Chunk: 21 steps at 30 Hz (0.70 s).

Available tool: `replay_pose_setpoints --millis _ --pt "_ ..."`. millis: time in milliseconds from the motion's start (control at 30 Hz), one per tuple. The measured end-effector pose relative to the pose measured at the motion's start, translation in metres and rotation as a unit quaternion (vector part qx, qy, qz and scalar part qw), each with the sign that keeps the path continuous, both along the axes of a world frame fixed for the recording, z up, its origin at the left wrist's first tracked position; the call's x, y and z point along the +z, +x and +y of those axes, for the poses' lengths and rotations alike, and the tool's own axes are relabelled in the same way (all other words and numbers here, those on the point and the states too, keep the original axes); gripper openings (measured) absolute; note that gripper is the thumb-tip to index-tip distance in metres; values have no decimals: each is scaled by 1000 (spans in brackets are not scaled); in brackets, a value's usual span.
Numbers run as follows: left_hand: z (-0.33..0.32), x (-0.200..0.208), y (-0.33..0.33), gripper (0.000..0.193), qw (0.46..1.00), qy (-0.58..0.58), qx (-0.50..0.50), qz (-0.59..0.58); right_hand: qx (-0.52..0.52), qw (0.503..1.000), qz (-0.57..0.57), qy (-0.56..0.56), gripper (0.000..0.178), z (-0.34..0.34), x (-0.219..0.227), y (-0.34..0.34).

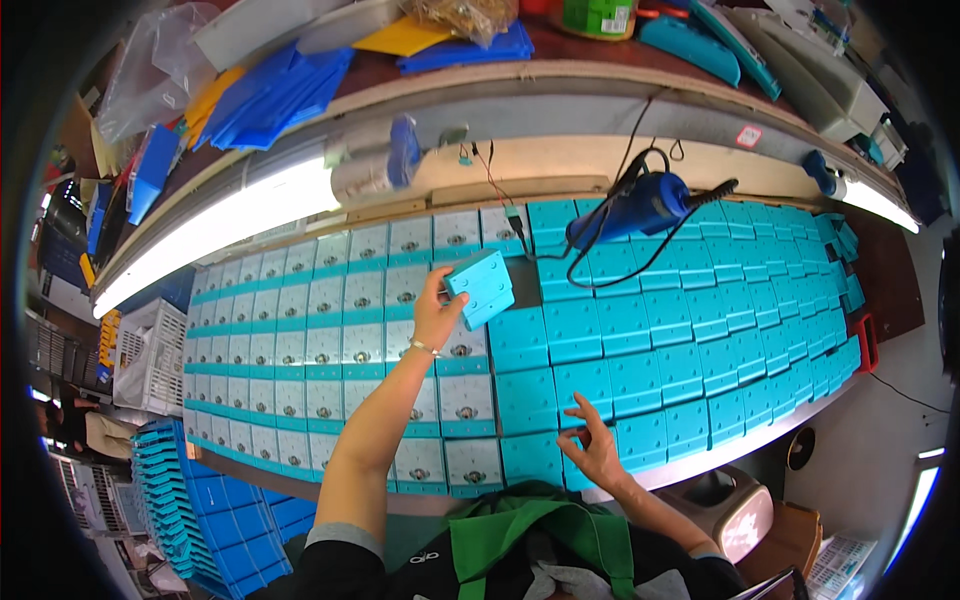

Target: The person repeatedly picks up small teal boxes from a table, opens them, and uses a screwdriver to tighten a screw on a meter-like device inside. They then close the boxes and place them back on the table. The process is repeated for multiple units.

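My left hand (435, 312) grips a teal plastic casing (483, 287), tilted and raised above the table, its outer face with small round dents turned up. Below it, a dark gap shows between the rows. Over the near rows on the right, my right hand (592, 450) is held with its fingers apart and nothing in them. Beneath that hand lie teal casings (640, 380) in tight rows. On the left half, similar rows carry pale grey-white faces (368, 290), many with a small round metallic part near the lower edge.
A blue cylindrical tool (640, 208) with a looping black cord hangs over the far rows. Thin wires with a connector (514, 218) dangle beside it. A lit tube lamp (225, 235) spans the far left under a cluttered shelf. Blue crates (225, 510) stand at lower left.
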<state>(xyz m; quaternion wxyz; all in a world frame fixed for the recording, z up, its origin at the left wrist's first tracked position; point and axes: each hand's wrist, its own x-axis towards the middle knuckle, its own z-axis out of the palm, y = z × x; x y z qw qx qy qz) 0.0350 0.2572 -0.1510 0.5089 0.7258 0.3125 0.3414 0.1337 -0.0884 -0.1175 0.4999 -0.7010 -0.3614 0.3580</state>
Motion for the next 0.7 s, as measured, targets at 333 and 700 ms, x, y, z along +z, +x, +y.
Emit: replay_pose_setpoints --millis 333,700 --pt "79 -35 101 52 881 284 -179 334 -50 994 83 -52 76 -12 -6 0" --pt "119 -28 146 90 835 364 -151 384 -66 989 113 -61 70 -13 -7 -14"
